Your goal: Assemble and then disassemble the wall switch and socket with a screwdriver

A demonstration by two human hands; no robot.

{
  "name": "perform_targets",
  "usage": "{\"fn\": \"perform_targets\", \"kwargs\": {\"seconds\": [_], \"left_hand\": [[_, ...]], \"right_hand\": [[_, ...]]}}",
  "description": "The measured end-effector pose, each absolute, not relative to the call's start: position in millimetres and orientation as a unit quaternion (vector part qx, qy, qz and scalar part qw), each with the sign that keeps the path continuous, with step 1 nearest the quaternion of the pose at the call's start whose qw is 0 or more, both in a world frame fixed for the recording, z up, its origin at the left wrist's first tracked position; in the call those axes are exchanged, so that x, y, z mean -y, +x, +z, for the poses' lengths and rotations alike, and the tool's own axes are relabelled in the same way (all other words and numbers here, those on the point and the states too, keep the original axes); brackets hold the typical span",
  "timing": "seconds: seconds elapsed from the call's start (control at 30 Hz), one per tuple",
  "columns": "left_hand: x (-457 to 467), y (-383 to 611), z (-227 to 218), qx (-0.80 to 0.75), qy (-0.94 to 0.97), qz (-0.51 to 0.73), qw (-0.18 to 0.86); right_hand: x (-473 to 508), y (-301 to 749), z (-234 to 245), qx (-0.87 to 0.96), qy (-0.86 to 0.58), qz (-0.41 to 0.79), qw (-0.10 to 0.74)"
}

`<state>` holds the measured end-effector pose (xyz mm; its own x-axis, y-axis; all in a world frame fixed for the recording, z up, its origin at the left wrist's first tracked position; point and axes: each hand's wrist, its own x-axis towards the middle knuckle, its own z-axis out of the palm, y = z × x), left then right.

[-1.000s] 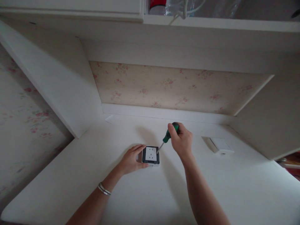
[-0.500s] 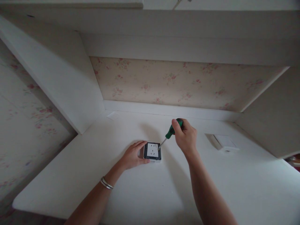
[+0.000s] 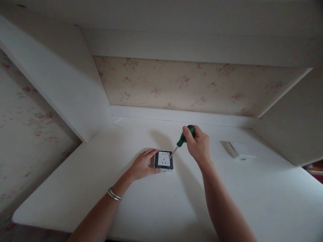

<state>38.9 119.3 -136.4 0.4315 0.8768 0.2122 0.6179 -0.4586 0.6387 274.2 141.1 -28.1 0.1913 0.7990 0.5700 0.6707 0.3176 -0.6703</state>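
A wall socket (image 3: 164, 159) with a white face and dark frame sits in a white box on the white desk. My left hand (image 3: 143, 164) grips its left side, fingers at the far edge and thumb at the near edge. In my right hand (image 3: 198, 143), closed round the handle, is a screwdriver (image 3: 182, 139) with a green grip. Its metal shaft slants down to the left, the tip at the right side of the socket's dark frame. Whether a screw lies under the tip is too small to tell.
On the desk (image 3: 141, 208) to the right lies a white box-like piece (image 3: 241, 150). A flat white piece (image 3: 120, 122) lies near the back left. White panels (image 3: 58, 74) rise at both sides, with a low strip (image 3: 176, 114) along the back and a shelf (image 3: 161, 20) overhead.
The camera view has shifted slightly. My left hand still grips the socket, and the screwdriver tip stays at its right side; my right hand looks almost unchanged.
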Motion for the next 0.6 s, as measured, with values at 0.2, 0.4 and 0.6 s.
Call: {"fn": "perform_targets", "kwargs": {"seconds": [0.2,0.4,0.6], "left_hand": [[-119,39,-135,-0.459,0.812,0.266,0.244],[-119,40,-135,-0.469,0.809,0.26,0.239],[-119,39,-137,-0.47,0.809,0.259,0.24]], "right_hand": [[-136,272,-22,0.664,-0.569,0.022,0.485],[-130,270,-18,0.696,-0.547,0.019,0.465],[-125,267,-11,0.71,-0.534,0.05,0.457]]}}
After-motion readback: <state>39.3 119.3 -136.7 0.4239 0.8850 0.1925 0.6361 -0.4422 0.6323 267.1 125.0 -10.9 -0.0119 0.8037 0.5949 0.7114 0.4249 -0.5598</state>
